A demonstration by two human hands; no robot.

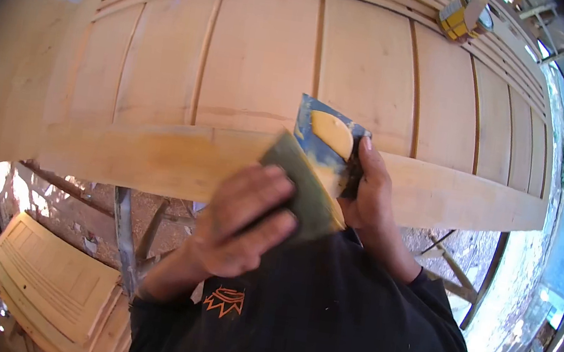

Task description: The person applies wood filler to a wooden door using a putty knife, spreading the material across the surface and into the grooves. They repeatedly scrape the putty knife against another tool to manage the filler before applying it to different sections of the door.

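Note:
My left hand [240, 224] is closed on a wide, dark grey-green scraper blade [304, 197], its fingers bent over the face; motion blurs the hand a little. In my right hand [375, 185] is a blue-grey putty knife [312, 137], the thumb pressed along its dark handle end. A smooth lump of yellow putty [332, 134] sits on the knife's face, with smears around it. The scraper's edge overlaps the lower part of the putty knife, where more yellow filler shows. Both tools are held over the near rail of a grooved wooden door [262, 52].
An open yellow can [463, 18] stands on the door's far right side. Metal trestle legs [126, 227] support the door. Below left leans another panelled wooden piece [59, 271]. A pale wall edge [516, 292] runs along the right.

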